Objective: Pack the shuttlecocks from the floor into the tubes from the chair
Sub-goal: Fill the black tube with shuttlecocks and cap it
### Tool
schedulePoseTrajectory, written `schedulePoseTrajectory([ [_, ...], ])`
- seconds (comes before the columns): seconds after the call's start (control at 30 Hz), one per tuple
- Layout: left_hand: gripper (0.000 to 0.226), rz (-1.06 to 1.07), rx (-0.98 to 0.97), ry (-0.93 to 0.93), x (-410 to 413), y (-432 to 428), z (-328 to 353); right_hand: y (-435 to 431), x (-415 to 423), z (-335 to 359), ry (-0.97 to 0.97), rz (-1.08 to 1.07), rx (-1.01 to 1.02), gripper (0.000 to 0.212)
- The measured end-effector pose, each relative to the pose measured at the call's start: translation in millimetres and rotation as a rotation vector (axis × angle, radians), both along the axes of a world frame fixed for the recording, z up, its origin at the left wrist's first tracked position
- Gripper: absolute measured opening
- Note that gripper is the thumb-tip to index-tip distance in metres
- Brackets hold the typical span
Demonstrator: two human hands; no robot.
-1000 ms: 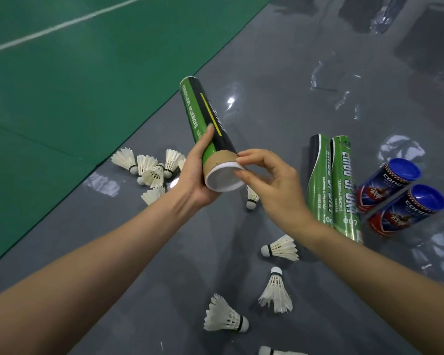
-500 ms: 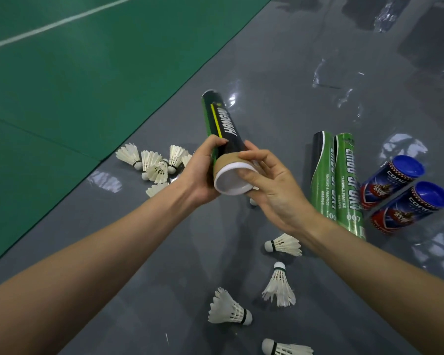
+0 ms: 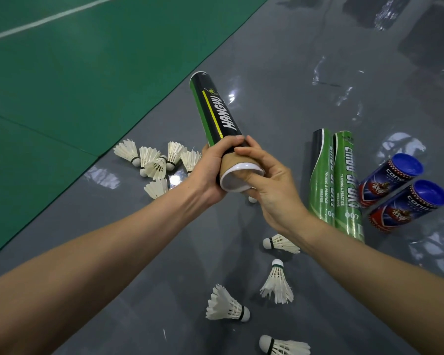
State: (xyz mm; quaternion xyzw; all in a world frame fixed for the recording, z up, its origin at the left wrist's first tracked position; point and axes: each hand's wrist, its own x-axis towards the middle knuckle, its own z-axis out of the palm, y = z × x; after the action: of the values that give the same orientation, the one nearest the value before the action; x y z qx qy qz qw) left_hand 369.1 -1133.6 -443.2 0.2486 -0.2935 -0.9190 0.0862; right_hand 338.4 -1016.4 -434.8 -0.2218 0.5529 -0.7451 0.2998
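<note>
Tightening since a second ago from fingertip pinch to full grasp of the white cap (image 3: 237,178) with the right hand (image 3: 271,187), clenching the HANGYU tube (image 3: 215,116) in the left hand (image 3: 209,172) at frame centre, leaving shuttlecocks (image 3: 226,304) loose at lower centre. Likely risking crushing the cardboard rim (image 3: 228,162) by over-squeezing.

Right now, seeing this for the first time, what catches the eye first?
The black-and-green tube, held up at centre in the grip of the left hand and right hand. White shuttlecocks lie scattered on the grey floor, clustered to its left and loose below; two green tubes and two blue-capped tubes lie at right.
</note>
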Motion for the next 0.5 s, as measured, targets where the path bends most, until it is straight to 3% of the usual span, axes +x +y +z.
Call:
schedulePoseTrajectory([
  [0.07, 0.090, 0.032, 0.006, 0.015, -3, -2, 0, -2, -1, 3, -0.008, -0.006, -0.006, 0.028],
  [0.33, 0.099, -0.001, 0.034, 0.005, -4, -8, -6, -6, -4, 3, -0.087, -0.002, 0.043, 0.026],
  [0.4, 0.088, -0.021, 0.019, -0.019, -3, -9, -5, -6, -5, 2, -0.086, -0.007, 0.045, 0.025],
  [0.5, 0.043, -0.070, -0.047, -0.017, -5, -12, 4, -10, -9, 2, -0.044, -0.003, 0.022, 0.025],
])
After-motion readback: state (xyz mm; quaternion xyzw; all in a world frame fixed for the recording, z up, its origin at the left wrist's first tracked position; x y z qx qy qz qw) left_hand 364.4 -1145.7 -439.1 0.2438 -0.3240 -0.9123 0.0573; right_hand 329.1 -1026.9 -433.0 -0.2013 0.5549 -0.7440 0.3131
